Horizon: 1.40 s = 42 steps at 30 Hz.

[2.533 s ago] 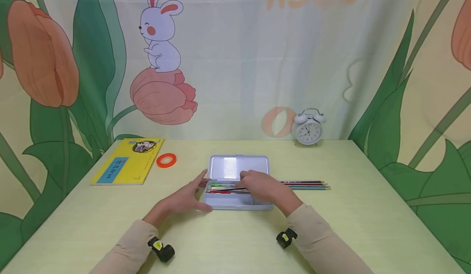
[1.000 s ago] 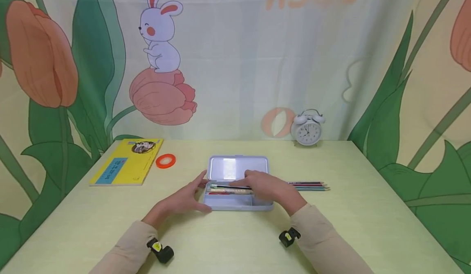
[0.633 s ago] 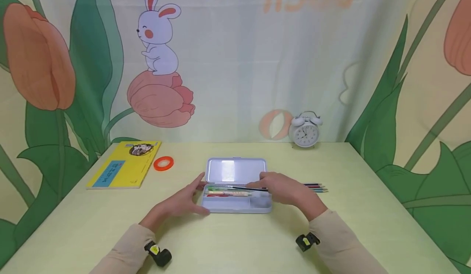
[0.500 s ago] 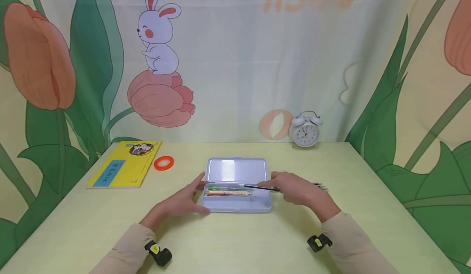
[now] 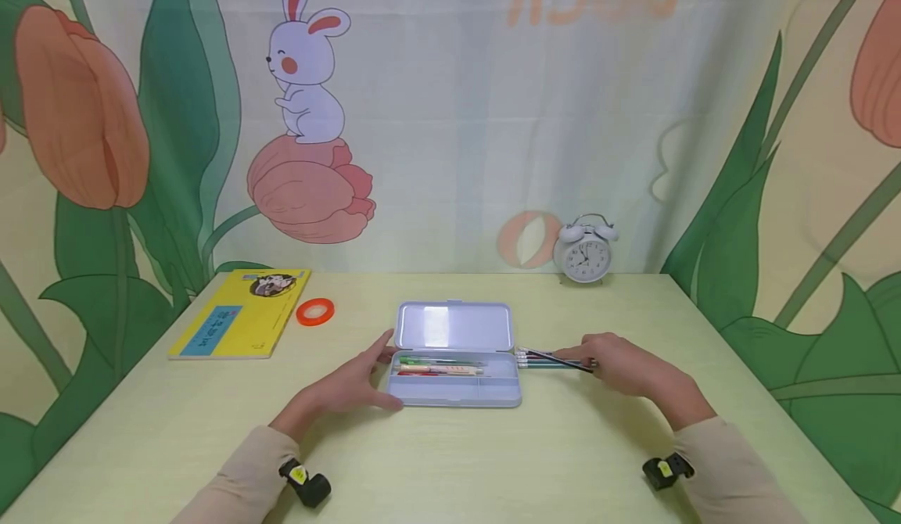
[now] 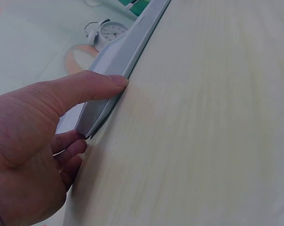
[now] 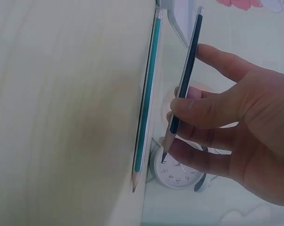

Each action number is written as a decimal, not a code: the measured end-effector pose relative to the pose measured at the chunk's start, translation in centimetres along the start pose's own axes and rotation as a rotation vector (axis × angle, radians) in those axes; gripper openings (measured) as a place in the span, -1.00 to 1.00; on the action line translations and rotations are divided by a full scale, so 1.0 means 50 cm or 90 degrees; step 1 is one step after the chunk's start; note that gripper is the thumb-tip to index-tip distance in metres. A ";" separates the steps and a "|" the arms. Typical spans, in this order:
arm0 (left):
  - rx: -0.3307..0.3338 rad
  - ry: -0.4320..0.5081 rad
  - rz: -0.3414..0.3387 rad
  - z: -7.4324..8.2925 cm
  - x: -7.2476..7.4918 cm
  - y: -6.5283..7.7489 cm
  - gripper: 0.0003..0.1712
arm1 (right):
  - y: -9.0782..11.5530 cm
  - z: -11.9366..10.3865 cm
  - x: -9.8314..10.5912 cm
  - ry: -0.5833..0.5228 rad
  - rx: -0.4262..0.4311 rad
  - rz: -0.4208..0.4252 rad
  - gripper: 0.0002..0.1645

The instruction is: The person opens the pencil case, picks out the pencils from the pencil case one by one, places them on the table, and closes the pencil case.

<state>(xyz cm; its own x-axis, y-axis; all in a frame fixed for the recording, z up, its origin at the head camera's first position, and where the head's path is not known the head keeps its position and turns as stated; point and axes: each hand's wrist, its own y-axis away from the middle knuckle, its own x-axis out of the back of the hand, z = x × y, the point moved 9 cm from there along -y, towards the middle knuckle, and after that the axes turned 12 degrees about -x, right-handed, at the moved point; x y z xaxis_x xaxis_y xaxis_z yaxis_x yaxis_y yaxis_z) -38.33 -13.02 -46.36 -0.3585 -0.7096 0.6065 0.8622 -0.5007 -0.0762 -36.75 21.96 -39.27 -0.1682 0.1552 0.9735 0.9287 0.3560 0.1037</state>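
Note:
An open pale lavender pencil case (image 5: 435,390) lies on the table with its lid tipped back. My left hand (image 5: 348,383) holds its left end, the thumb on the front edge and the fingers round the back corner. Inside the rear compartment are a cream pen (image 5: 443,369), something green and something red. To the right of the case, my right hand (image 5: 626,364) pinches a dark pencil (image 7: 191,52) between thumb and fingers, its sharpened tip toward the palm side. It slants over a row of pencils (image 5: 538,365); a teal pencil (image 7: 149,94) shows closest in the right wrist view.
A yellow book (image 5: 242,317) lies at the back left, with an orange tape roll (image 5: 306,317) beside it. A white twin-bell alarm clock (image 5: 586,258) stands at the table's back edge, right of the case. A printed curtain (image 5: 436,133) hangs behind the table.
My right hand has lifted the dark pencil out of the case and carried it right, over the row of pencils. The left hand has stayed at the case's left end.

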 end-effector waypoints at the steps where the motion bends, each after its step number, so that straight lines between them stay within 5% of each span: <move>1: 0.000 0.000 0.000 -0.001 -0.001 0.000 0.43 | 0.001 0.006 0.001 -0.008 -0.005 -0.005 -0.23; 16: 0.000 0.007 0.002 0.003 -0.005 0.001 0.42 | 0.011 0.050 -0.024 -0.061 -0.005 -0.089 -0.26; 25: 0.002 0.007 0.004 0.004 0.000 0.003 0.42 | -0.008 0.028 -0.036 -0.034 0.033 -0.070 -0.39; 42: -0.011 -0.015 0.009 0.005 0.006 0.004 0.44 | -0.030 0.025 -0.034 0.001 0.001 -0.043 -0.65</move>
<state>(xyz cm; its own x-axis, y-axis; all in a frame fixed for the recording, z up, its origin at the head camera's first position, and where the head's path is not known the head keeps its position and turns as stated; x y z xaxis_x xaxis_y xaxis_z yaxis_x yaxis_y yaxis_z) -38.17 -13.22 -45.97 -0.3373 -0.7050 0.6238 0.8611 -0.4989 -0.0982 -38.30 22.32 -41.33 -0.2301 0.1296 0.9645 0.9146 0.3675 0.1688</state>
